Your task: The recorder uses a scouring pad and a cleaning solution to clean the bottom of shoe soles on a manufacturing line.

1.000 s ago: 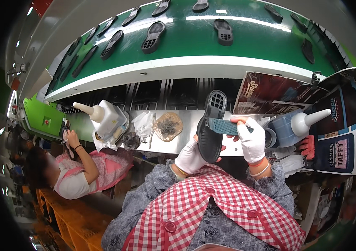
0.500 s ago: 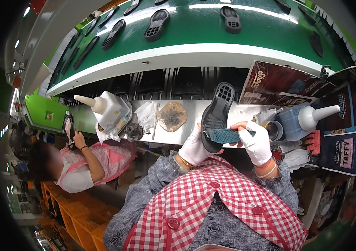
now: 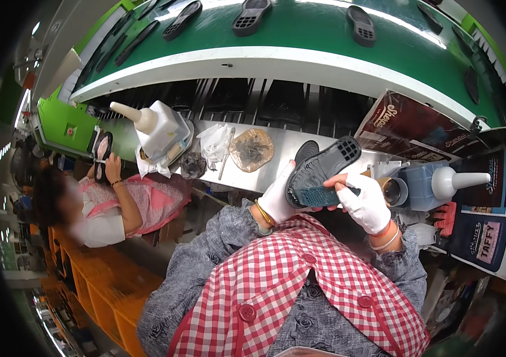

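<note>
My left hand (image 3: 278,198), in a white glove with bare fingertips, is closed around the heel side of a black shoe sole (image 3: 319,168). The sole tilts to the upper right, its openwork end away from me. Behind it a second dark, rounded piece (image 3: 306,149) sticks up; I cannot tell if it is another sole. My right hand (image 3: 365,201), gloved the same way, pinches a teal brush (image 3: 319,196). The brush lies against the near end of the sole, and its textured face shows.
Ahead, a green conveyor belt (image 3: 300,30) carries several black soles. On the metal bench (image 3: 274,172) are a white nozzle bottle (image 3: 161,128), crumpled tissue (image 3: 214,143), a round dark-stained pad (image 3: 252,150) and a blue nozzle bottle (image 3: 424,185). At left a person (image 3: 116,202) holds a shoe part.
The sole has turned clockwise and tilted over to the right, showing the second dark piece behind it. The brush stays against it. The whole view has shifted a little.
</note>
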